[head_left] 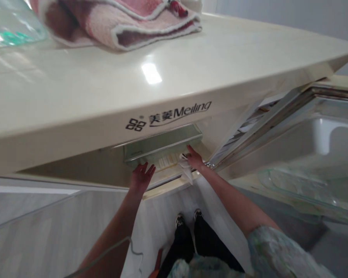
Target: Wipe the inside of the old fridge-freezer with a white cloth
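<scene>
A small refrigerator (171, 116) marked "Meiling" has its door swung out to the right. Low in its compartment sits a see-through plastic drawer or shelf (162, 143). My left hand (141, 177) is at the compartment's front edge, near the drawer's lower left, with its fingers spread and nothing in them. White thin cloth or wipe (186, 172) hangs from my right hand (195, 158), whose fingers are closed on it at the right side of the compartment floor. Whether my right fingertips touch the drawer cannot be made out.
The open door (301, 143) with clear shelf bins stands on the right. On the refrigerator top lie a folded pink towel (133, 25) and a clear container (14, 23) with green bits. A grey cord (113, 247) crosses my left forearm. My feet stand on the grey floor (150, 220).
</scene>
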Available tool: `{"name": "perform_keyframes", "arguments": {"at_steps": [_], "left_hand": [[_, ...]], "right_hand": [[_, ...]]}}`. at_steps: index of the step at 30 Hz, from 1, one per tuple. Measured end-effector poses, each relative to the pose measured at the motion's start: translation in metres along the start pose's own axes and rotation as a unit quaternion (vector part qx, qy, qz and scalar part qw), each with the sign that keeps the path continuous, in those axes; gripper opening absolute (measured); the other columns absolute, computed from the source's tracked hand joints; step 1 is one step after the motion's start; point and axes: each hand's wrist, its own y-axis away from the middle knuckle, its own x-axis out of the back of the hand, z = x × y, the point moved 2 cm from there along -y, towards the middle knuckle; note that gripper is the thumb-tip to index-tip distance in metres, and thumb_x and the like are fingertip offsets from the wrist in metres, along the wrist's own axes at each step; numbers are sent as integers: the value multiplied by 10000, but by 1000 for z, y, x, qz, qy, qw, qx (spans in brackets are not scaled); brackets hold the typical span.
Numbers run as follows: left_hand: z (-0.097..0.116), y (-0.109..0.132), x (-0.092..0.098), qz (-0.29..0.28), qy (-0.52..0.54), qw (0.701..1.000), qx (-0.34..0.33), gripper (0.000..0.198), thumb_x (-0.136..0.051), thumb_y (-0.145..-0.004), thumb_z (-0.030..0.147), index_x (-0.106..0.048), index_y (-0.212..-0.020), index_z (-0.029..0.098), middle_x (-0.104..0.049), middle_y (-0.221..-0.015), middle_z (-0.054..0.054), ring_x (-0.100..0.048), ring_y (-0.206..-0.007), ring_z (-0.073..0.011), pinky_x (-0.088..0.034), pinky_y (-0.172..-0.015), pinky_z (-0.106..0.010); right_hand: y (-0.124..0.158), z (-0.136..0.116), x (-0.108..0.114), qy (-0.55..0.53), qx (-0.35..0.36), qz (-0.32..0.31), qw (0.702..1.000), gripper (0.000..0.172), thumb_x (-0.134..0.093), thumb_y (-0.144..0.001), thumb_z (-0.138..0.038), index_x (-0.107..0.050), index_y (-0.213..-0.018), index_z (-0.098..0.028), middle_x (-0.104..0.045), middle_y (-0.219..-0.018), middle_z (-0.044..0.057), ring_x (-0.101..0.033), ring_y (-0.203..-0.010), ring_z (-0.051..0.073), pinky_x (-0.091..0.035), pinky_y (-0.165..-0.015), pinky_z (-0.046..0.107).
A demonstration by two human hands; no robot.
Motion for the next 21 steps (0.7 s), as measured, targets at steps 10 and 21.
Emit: {"name": "perform_keyframes", "arguments": {"at_steps": [10, 21], "left_hand": [[-56, 51, 76, 1, -130, 990, -63, 473, -680, -785, 203, -585, -1248, 221, -666, -1295, -146, -715, -1072, -299, -575, -959, -439], [-172, 233, 347, 270, -409, 866, 93, 514, -808, -393, 583, -646, -719, 221, -703, -733, -124, -670, -599, -299, -520, -546, -406]], "right_hand": [[45, 38, -9, -198, -32, -71, 977, 450, -472, -888, -361, -710, -1195, -134, -747, -1150, 121, -697, -1090, 247, -551, -951, 357], [342, 289, -14, -299, -419, -137, 846, 397, -623, -632, -658, -679, -668, -266, -703, -710, 124, -740, -808, 374, -584, -736, 476]]}}
